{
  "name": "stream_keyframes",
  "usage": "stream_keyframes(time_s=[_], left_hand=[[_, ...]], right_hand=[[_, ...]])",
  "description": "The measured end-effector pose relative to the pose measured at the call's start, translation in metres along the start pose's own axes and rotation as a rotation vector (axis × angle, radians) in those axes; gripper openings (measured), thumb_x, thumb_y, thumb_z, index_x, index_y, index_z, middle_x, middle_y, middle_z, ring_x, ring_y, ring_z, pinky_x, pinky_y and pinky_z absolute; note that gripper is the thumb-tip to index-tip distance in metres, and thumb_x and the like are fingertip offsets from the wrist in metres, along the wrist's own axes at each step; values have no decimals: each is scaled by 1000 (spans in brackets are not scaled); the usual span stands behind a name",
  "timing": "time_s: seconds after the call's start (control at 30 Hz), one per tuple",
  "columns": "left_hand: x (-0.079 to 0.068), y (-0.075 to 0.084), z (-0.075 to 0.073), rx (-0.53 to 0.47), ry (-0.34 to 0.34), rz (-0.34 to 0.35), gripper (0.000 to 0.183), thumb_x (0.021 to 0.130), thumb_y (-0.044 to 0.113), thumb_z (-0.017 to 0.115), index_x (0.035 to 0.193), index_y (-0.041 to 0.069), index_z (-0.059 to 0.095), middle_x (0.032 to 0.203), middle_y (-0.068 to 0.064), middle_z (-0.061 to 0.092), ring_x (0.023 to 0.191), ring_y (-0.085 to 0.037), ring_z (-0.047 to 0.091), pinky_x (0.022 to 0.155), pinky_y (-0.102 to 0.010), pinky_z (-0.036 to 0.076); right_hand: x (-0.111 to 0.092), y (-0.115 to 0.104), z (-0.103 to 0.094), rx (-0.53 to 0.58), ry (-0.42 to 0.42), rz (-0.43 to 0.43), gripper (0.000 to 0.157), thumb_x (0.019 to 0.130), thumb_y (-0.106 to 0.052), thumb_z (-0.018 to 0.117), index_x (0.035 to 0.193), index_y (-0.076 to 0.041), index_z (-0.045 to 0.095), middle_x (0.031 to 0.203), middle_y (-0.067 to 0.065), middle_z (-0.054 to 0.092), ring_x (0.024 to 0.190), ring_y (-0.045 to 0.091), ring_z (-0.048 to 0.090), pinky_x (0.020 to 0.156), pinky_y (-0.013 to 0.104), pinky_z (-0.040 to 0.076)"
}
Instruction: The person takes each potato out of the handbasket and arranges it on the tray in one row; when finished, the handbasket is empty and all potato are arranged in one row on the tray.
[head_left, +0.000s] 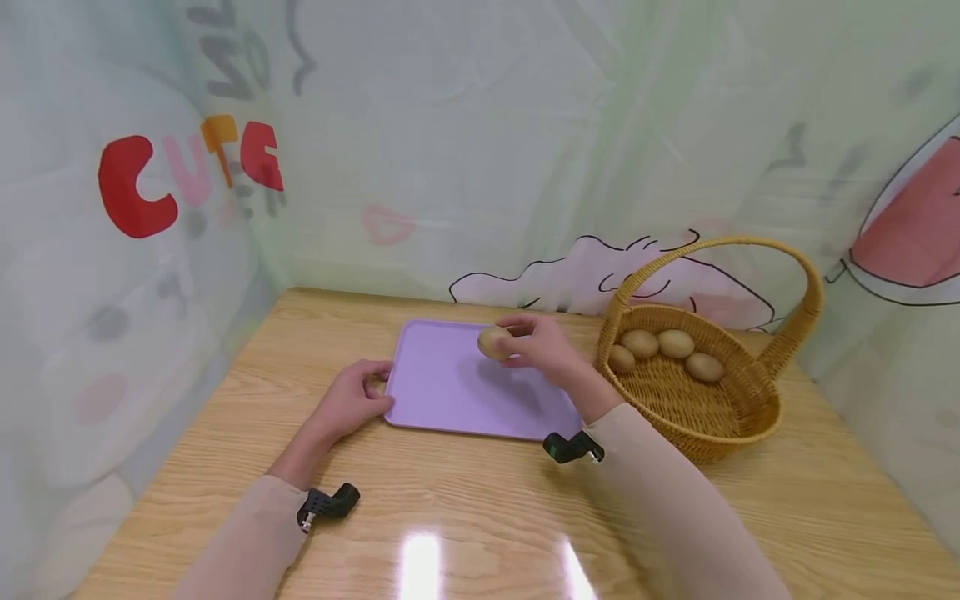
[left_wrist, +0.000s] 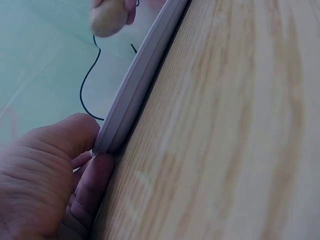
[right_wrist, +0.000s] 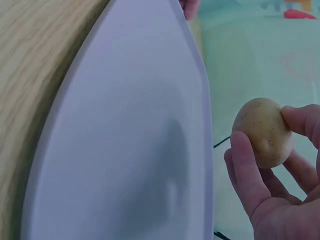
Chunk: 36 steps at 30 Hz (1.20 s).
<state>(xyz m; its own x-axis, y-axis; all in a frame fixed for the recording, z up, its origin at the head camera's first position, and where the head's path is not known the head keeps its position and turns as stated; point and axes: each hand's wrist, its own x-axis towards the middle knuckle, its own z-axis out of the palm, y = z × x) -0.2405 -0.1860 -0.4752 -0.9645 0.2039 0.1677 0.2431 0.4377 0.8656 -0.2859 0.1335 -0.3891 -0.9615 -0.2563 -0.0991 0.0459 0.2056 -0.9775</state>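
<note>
A brown potato (head_left: 492, 342) is pinched between the thumb and fingers of my right hand (head_left: 551, 352), held above the tray. In the right wrist view the potato (right_wrist: 262, 131) shows small dark specks, and the right hand's fingers (right_wrist: 245, 167) curl round it. The flat lilac tray (head_left: 435, 379) lies on the table with its low rim up. At its left end my left hand (head_left: 347, 403) grips the edge near the front corner. The left wrist view shows that hand (left_wrist: 40, 175) with its fingertips at the tray's rim (left_wrist: 135, 90).
To the right of the tray stands a woven wicker basket (head_left: 675, 396) with a tall arched handle (head_left: 738, 242). Several potatoes (head_left: 677, 343) lie inside it, towards the back. The wooden table (head_left: 420, 492) meets a printed curtain (head_left: 450, 167) at its back and sides.
</note>
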Motion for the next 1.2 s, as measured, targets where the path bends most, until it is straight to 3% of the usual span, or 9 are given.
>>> stream_keyframes(time_s=[0.3, 0.5, 0.77, 0.97, 1.2], left_hand=[[1, -1, -2, -4, -16, -12, 60, 75, 1, 78, 131, -2, 57, 114, -14, 60, 71, -18, 58, 60, -27, 50], [2, -2, -2, -24, -17, -18, 60, 75, 1, 78, 131, -3, 58, 114, -13, 60, 69, -17, 57, 59, -26, 49], [3, -2, 0, -5, -9, -10, 59, 73, 1, 79, 129, -2, 59, 112, -12, 60, 67, -17, 56, 58, -26, 49], [4, -3, 0, -17, -13, 10, 59, 73, -1, 78, 129, -3, 59, 110, -12, 60, 65, -17, 56, 58, -26, 49], [4, -5, 1, -5, -5, 9, 58, 73, 0, 77, 129, -2, 60, 108, -9, 59, 65, -16, 57, 59, -25, 49]], right_hand=[[36, 8, 33, 5, 27, 39, 43, 84, -4, 72, 126, 0, 61, 121, 19, 59, 96, 27, 62, 79, 43, 55], [56, 17, 60, 11, 55, 16, 43, 82, -2, 73, 123, 0, 63, 116, 19, 61, 91, 25, 63, 75, 39, 57], [72, 18, 93, -89, 103, -47, 50, 81, -5, 75, 129, -1, 61, 119, 16, 62, 91, 24, 65, 70, 31, 57], [79, 14, 105, -133, 111, -46, 50, 83, -6, 75, 130, -2, 60, 119, 15, 61, 84, 24, 67, 69, 32, 57], [87, 13, 109, -213, 118, -74, 50, 81, -7, 75, 129, -2, 61, 116, 15, 61, 88, 23, 66, 68, 30, 56]])
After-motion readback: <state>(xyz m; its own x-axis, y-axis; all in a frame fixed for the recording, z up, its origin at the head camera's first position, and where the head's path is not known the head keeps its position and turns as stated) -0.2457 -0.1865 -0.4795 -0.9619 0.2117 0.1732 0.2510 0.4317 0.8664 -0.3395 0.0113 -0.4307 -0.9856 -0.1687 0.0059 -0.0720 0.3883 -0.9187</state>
